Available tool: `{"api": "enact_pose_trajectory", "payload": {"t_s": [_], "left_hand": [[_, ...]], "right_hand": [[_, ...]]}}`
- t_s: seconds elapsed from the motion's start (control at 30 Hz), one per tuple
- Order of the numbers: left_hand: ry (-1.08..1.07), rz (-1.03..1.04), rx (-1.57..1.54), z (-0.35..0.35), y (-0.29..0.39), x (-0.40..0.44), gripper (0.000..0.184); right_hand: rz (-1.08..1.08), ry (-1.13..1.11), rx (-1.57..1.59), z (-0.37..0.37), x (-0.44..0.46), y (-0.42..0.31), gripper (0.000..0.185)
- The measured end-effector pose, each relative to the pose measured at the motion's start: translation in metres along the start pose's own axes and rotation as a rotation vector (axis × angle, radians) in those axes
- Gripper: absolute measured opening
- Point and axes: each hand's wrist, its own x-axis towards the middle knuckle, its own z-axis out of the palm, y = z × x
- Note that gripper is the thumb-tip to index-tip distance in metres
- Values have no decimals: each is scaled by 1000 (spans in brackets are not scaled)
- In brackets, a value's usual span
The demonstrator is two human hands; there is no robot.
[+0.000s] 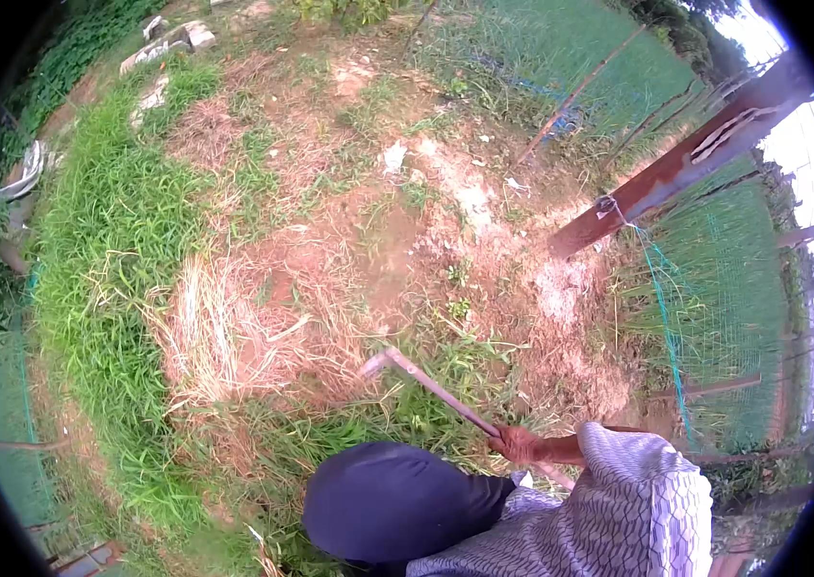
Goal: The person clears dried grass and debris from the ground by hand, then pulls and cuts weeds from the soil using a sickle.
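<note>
My right hand (517, 445) is wrapped round the wooden handle of a hoe-like tool (445, 396), its fingers closed. The tool's pale, angled head (377, 362) is at the edge of dry straw and green grass. Behind the hand, the handle's other end runs towards my patterned sleeve (633, 471). My bent knee in dark trousers (393, 500) is just below the tool, over cut grass. My left hand is not in view.
Dry straw (219, 327) lies ahead, bordered by tall green grass (104, 279). A rusty metal post (657, 168) leans at upper right, with blue-green twine (665, 317) tied to it. Green netting (729, 308) stands behind. Stones (171, 43) lie at the top left.
</note>
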Motion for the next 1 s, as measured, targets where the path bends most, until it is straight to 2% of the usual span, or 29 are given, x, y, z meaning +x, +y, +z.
{"api": "enact_pose_trajectory", "payload": {"t_s": [0.03,0.17,0.37,0.57,0.67,0.73,0.8,0.83,0.87,0.93,0.97,1.0], "left_hand": [[-6,0,9,-5,3,5,41],[4,44,51,-22,6,16,42],[151,155,54,-81,-8,17,42],[394,296,-61,-151,-68,13,43],[504,361,-166,-159,-98,25,43],[605,372,-247,-156,-113,46,43],[796,359,-411,-143,-124,79,52],[1218,478,44,-131,-119,84,48],[1217,484,39,-130,-121,79,48],[634,386,-332,-138,-105,56,43],[910,555,-118,-120,-120,67,33],[912,563,-118,-121,-118,61,33]], "right_hand": [[57,-84,-1,-9,-21,-7,49],[144,-80,-45,-11,-26,-12,51],[-144,180,92,-65,-2,-98,46],[-313,347,85,-99,-4,-165,44],[-259,357,-59,-111,-10,-182,43],[-270,410,-67,-120,-20,-196,41],[-288,422,-187,-129,-31,-208,39],[-319,425,-169,-132,-36,-214,35],[-315,430,-171,-137,-40,-222,35],[-332,452,-348,-143,-46,-242,30],[-329,458,-350,-147,-49,-254,30],[-366,461,-462,-150,-51,-268,29]]}}
